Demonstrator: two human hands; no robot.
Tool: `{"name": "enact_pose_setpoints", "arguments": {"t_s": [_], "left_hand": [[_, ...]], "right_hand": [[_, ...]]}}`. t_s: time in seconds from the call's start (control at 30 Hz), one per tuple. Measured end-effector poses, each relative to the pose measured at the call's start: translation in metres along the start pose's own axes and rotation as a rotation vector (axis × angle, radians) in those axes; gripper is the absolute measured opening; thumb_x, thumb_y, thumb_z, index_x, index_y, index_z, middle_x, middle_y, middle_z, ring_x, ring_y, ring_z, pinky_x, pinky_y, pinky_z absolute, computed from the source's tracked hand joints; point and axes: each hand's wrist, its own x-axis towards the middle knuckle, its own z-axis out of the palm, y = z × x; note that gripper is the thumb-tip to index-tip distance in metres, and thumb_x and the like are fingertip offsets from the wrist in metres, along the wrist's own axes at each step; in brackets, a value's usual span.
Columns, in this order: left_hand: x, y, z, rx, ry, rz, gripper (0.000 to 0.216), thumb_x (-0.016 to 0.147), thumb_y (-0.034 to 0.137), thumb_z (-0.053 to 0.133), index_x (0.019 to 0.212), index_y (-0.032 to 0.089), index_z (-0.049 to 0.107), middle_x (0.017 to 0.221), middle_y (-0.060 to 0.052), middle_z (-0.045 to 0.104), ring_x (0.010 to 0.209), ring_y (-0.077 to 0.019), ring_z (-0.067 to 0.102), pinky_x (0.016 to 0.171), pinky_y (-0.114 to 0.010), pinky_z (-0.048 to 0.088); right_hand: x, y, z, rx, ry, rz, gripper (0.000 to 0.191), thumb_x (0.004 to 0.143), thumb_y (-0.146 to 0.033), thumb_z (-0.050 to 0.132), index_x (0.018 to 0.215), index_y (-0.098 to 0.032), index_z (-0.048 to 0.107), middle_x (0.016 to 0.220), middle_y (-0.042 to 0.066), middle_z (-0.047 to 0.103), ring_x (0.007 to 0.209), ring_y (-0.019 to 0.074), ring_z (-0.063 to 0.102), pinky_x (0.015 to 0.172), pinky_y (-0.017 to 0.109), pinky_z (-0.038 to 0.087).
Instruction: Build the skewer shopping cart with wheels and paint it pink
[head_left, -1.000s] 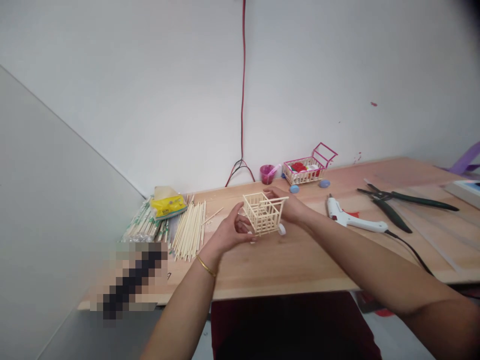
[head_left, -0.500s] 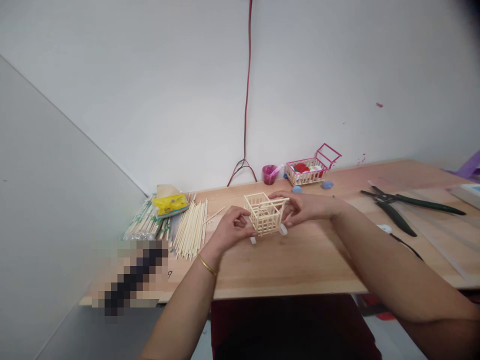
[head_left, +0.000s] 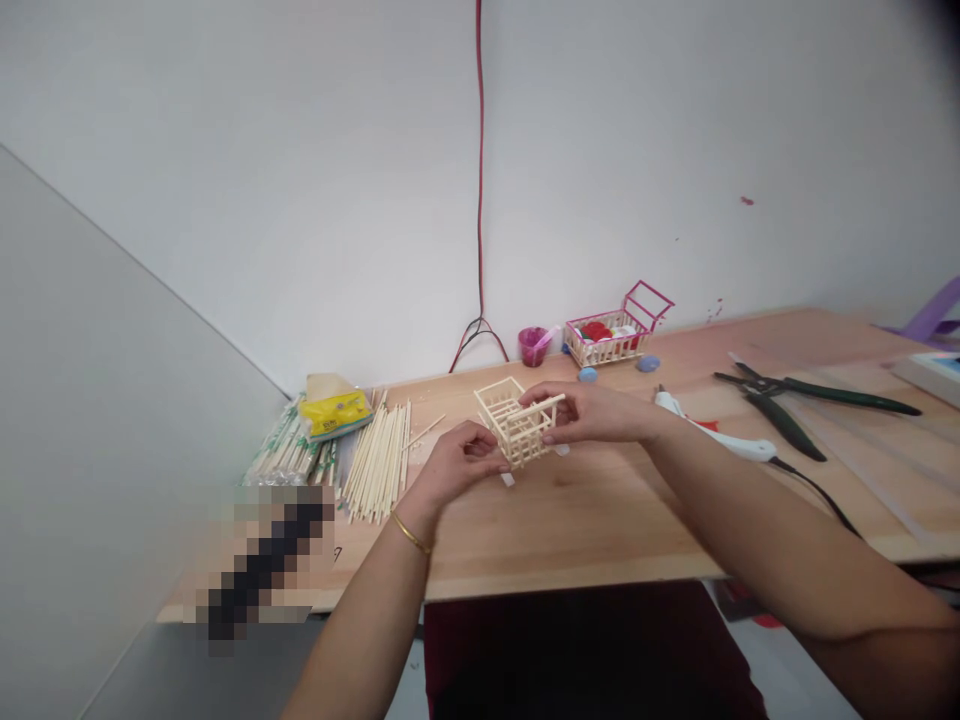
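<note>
Tilted further over than half a second ago, the small pale cart of glued wooden sticks (head_left: 516, 425) sits just above the light wooden table (head_left: 600, 520), between both hands. The left hand (head_left: 454, 465) pinches its near lower corner with thumb and curled fingers. The right hand (head_left: 600, 412) closes thumb and fingers on the top bar. Two white wheels (head_left: 508, 480) show beneath. One white glue gun (head_left: 720, 440), one pink stick cart (head_left: 611, 335) and two blue caps (head_left: 587, 374) lie beyond.
</note>
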Motion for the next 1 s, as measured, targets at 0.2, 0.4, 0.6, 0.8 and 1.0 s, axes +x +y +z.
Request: {"name": "enact_pose_setpoints", "arguments": {"t_s": [0.2,0.4,0.6,0.8,1.0], "left_hand": [[0.001,-0.009,0.004,-0.096,0.024,-0.047,0.04,0.062,0.034,0.085,0.087,0.017,0.058,0.086,-0.002,0.064,0.077,-0.0142,0.061,0.073,-0.029,0.049],[0.001,-0.008,0.013,-0.143,0.109,-0.081,0.053,0.056,0.029,0.087,0.091,0.02,0.049,0.087,0.0,0.06,0.072,-0.0108,0.058,0.065,-0.024,0.047],[0.0,-0.003,0.019,-0.054,0.143,-0.112,0.048,0.057,0.024,0.085,0.088,0.02,0.048,0.082,0.003,0.058,0.065,-0.0084,0.051,0.06,-0.022,0.041],[0.002,-0.001,0.007,-0.02,0.191,-0.078,0.044,0.059,0.029,0.085,0.084,0.019,0.05,0.082,0.003,0.056,0.067,-0.0091,0.05,0.063,-0.023,0.04],[0.002,-0.001,-0.007,-0.017,0.315,-0.089,0.044,0.06,0.023,0.082,0.091,0.02,0.052,0.091,0.0,0.058,0.076,-0.0117,0.053,0.066,-0.024,0.041]], "right_hand": [[0.0,0.003,-0.001,0.073,0.003,0.033,0.057,0.077,-0.04,0.071,0.128,-0.023,0.055,0.092,0.003,0.071,0.085,0.0195,0.067,0.075,0.031,0.053],[0.004,0.01,-0.002,0.192,0.086,0.072,0.059,0.072,-0.04,0.076,0.126,-0.025,0.059,0.113,0.007,0.069,0.093,0.0221,0.069,0.084,0.037,0.056],[0.003,0.007,-0.002,0.199,0.083,0.086,0.059,0.072,-0.041,0.076,0.127,-0.026,0.059,0.116,0.005,0.069,0.097,0.0221,0.069,0.088,0.038,0.055],[0.004,0.011,-0.004,0.275,0.223,-0.002,0.053,0.075,-0.041,0.073,0.126,-0.03,0.06,0.132,0.004,0.061,0.109,0.0221,0.065,0.095,0.037,0.052],[0.004,0.009,0.002,0.225,0.049,-0.018,0.054,0.077,-0.04,0.073,0.127,-0.029,0.058,0.101,0.002,0.072,0.104,0.023,0.067,0.095,0.04,0.051]]}}
